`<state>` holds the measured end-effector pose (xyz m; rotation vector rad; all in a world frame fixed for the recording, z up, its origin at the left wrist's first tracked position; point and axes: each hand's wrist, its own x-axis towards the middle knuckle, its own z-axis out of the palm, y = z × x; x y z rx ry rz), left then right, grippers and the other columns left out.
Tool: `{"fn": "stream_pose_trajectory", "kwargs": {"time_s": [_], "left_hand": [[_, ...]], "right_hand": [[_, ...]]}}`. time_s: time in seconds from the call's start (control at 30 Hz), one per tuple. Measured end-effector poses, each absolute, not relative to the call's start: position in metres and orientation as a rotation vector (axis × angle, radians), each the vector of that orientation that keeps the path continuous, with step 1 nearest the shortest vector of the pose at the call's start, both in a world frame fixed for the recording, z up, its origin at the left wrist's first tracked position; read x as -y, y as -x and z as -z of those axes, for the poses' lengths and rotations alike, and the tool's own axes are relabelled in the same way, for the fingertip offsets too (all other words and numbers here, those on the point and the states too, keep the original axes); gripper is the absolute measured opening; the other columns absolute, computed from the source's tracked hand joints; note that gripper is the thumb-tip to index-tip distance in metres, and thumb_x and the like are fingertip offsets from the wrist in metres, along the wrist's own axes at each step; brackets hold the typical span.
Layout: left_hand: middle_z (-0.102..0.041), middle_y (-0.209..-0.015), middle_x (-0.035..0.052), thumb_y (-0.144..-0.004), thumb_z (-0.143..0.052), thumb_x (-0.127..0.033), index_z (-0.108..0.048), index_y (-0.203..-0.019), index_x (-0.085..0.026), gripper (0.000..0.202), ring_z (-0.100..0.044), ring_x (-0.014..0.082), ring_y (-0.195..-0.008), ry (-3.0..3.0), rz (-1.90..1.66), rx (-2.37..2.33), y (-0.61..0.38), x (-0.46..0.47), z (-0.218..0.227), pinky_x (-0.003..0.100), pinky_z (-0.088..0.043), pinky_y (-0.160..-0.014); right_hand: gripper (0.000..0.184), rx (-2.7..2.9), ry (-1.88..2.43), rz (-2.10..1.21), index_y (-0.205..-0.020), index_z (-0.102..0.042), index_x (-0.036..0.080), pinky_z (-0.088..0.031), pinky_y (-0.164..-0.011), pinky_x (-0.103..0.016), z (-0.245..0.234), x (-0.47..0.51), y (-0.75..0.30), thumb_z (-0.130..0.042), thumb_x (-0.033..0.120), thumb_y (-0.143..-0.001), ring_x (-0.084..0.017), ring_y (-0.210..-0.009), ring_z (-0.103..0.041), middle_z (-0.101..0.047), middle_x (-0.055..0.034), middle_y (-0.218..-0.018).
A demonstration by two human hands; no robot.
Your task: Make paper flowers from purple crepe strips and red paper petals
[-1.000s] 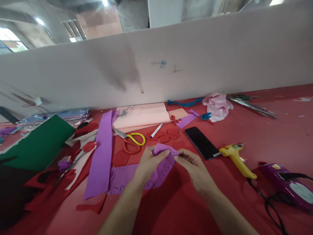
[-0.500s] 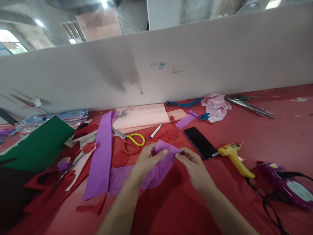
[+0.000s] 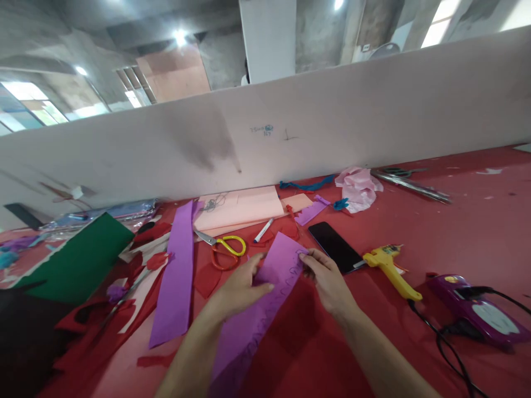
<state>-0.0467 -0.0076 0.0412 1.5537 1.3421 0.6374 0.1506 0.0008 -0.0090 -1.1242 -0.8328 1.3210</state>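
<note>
A purple crepe paper strip [image 3: 276,271] with a wavy dark pen line along its right edge slants between my hands, its lower end running down past my left forearm. My right hand [image 3: 326,276] pinches its upper right corner between thumb and fingers. Around its left edge is my left hand [image 3: 238,290], thumb lying over the paper and the other fingers at or behind the edge, partly hidden. Just beyond lie a capped marker [image 3: 263,231], scissors [image 3: 226,246] with yellow and orange handles, and red cut pieces [image 3: 207,276].
A wider purple strip [image 3: 176,276], red scraps and a green sheet [image 3: 78,265] lie left. Pink sheets [image 3: 240,207] rest against the white partition [image 3: 166,143]. On the right are a phone [image 3: 336,246], a yellow glue gun [image 3: 390,268] and a corded purple power strip [image 3: 477,315].
The folded, bunched upper end of the purple strip is now opened out flat and slanting downward. My left thumb has moved away from my right hand. The view has tilted up slightly.
</note>
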Motion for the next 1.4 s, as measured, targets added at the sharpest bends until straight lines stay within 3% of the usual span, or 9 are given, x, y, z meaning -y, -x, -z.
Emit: {"fn": "stream_pose_trajectory", "kwargs": {"time_s": [0.07,0.17,0.33,0.47,0.6,0.97,1.4], "left_hand": [[-0.050,-0.141,0.0137,-0.067,-0.070,-0.018,-0.052,-0.132,-0.020,0.067,-0.047,0.0316,-0.129,-1.618,-0.644,-1.367,0.048,0.014,-0.039,0.047,-0.035,-0.109],[-0.051,-0.142,0.0135,-0.071,-0.067,-0.017,-0.047,-0.136,-0.019,0.068,-0.050,0.0291,-0.127,-1.524,-0.641,-1.286,0.047,0.023,-0.035,0.044,-0.040,-0.106],[-0.056,-0.137,0.0119,-0.070,-0.078,-0.029,-0.051,-0.132,-0.021,0.068,-0.059,0.0243,-0.118,-1.150,-0.704,-1.132,0.039,0.014,-0.031,0.036,-0.048,-0.097],[-0.074,-0.103,0.0123,-0.061,-0.084,-0.029,-0.069,-0.106,-0.013,0.050,-0.071,0.0214,-0.085,-0.813,-0.775,-1.085,0.023,-0.005,-0.021,0.034,-0.054,-0.082],[-0.076,-0.076,0.0079,-0.060,-0.083,-0.028,-0.073,-0.085,-0.011,0.033,-0.069,0.0183,-0.065,-0.689,-0.858,-1.120,0.011,-0.011,-0.008,0.030,-0.054,-0.070],[-0.074,-0.068,0.0081,-0.064,-0.080,-0.025,-0.072,-0.079,-0.010,0.022,-0.067,0.0175,-0.058,-0.611,-0.926,-1.089,0.018,-0.009,0.000,0.027,-0.053,-0.061],[-0.076,-0.088,0.0123,-0.058,-0.084,-0.025,-0.074,-0.091,-0.009,0.037,-0.071,0.0206,-0.073,-0.697,-0.943,-1.067,0.025,-0.005,-0.004,0.031,-0.054,-0.074]], "right_hand": [[0.025,0.857,1.128,-1.305,-0.066,-0.058,0.022,-0.039,-0.056,-0.026,0.009,-0.001,-0.152,-0.073,0.041,-0.068,-0.015,-0.061,-0.051,-0.058,0.0008,-0.065],[0.022,0.889,1.130,-1.311,-0.066,-0.060,0.021,-0.038,-0.057,-0.026,0.011,-0.002,-0.153,-0.071,0.040,-0.069,-0.014,-0.061,-0.050,-0.057,0.0017,-0.065],[0.020,0.956,1.126,-1.382,-0.065,-0.064,0.019,-0.037,-0.058,-0.026,0.017,-0.006,-0.151,-0.072,0.037,-0.067,-0.013,-0.060,-0.051,-0.060,0.0019,-0.063],[0.021,0.991,1.136,-1.435,-0.069,-0.066,0.017,-0.038,-0.058,-0.026,0.024,-0.010,-0.148,-0.073,0.037,-0.066,-0.013,-0.058,-0.052,-0.061,0.0023,-0.063],[0.022,0.978,1.139,-1.435,-0.071,-0.063,0.018,-0.039,-0.061,-0.026,0.026,-0.011,-0.148,-0.071,0.039,-0.068,-0.012,-0.060,-0.053,-0.060,0.0033,-0.065],[0.018,1.020,1.180,-1.489,-0.070,-0.062,0.019,-0.038,-0.063,-0.027,0.024,-0.009,-0.143,-0.070,0.035,-0.066,-0.013,-0.062,-0.051,-0.059,0.0035,-0.064],[0.018,1.090,1.204,-1.490,-0.068,-0.061,0.019,-0.036,-0.062,-0.027,0.023,-0.008,-0.141,-0.068,0.036,-0.068,-0.013,-0.063,-0.050,-0.058,0.0031,-0.064]]}}
